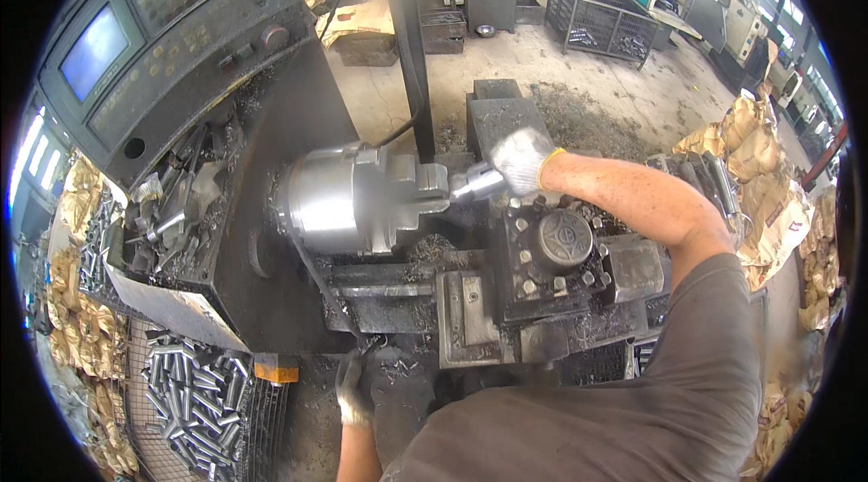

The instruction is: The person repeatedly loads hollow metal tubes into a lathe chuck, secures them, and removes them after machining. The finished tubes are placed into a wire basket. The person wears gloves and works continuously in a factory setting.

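Observation:
My right hand, in a whitish glove with a yellow cuff, is closed around a shiny metal cylinder. The cylinder lies roughly level, its left end close to the jaws of the lathe chuck; whether it touches them I cannot tell. Low in front of the lathe bed, my gloved left hand is closed beside the lower end of a dark hose or rod. What its darkened fingers hold is hidden. Below my right forearm sits the tool post with its round cap and several bolts.
A control panel with a lit screen stands at left, above a tray of tools and scraps. A wire basket of metal tubes is lower left. Brown paper-wrapped bundles stand right. Metal chips cover floor behind the lathe.

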Demonstrator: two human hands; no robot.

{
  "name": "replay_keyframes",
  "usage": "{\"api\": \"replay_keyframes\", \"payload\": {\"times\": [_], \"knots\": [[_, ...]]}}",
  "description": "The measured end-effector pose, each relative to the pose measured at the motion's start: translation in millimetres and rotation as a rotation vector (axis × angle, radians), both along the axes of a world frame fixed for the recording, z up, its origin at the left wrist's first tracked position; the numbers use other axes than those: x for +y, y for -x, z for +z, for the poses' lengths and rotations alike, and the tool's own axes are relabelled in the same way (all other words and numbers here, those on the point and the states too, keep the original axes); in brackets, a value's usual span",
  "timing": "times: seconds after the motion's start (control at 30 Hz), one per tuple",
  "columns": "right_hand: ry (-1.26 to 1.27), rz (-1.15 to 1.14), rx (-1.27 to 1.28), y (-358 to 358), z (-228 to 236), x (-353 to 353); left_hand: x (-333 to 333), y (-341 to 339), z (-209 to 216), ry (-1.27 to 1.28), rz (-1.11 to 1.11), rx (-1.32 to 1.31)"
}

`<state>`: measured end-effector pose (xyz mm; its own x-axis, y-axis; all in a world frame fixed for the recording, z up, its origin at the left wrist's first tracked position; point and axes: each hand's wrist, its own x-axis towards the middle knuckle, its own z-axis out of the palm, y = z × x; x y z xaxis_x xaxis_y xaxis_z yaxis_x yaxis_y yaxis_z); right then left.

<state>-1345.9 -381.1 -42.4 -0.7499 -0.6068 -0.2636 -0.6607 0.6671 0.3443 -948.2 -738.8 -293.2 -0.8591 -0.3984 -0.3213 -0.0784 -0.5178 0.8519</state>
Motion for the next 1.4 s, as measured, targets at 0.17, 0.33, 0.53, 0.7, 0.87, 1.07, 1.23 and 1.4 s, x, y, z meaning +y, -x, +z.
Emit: {"api": "replay_keyframes", "payload": {"times": [0.17, 0.33, 0.53, 0.7, 0.87, 1.07, 1.23, 1.4], "knots": [[0.421, -0.128, -0.476, 16.3, -43.8, -12.4, -28.2, -58.5, -27.3, -0.011, 0.306, -0.183], [0.457, -0.061, -0.494, 17.3, -50.0, -35.4, -83.3, -54.2, -18.2, 0.000, 0.503, -0.011], [0.073, -0.133, -0.418, 23.8, -33.0, -14.4, -93.6, -37.6, 33.9, -0.083, 0.716, -0.239], [0.446, -0.231, -0.560, 11.0, -26.1, -53.7, -135.1, -49.3, 23.9, -0.277, 0.557, -0.188], [0.490, -0.182, -0.369, 17.8, -44.7, -34.4, -156.5, -55.9, -23.5, 0.246, 0.592, -0.227], [1.022, -0.320, -0.199, -102.8, 50.1, -2.9, -152.8, -76.0, -15.0, 0.691, 0.596, -0.400], [1.448, -0.174, -0.227, -254.5, 25.3, 24.3, -81.7, -5.9, 138.6, 1.515, 0.688, 0.316], [1.476, -0.365, -0.371, -326.6, -37.4, 23.2, -40.4, 147.4, 281.0, 1.919, 0.417, 0.578]]}}
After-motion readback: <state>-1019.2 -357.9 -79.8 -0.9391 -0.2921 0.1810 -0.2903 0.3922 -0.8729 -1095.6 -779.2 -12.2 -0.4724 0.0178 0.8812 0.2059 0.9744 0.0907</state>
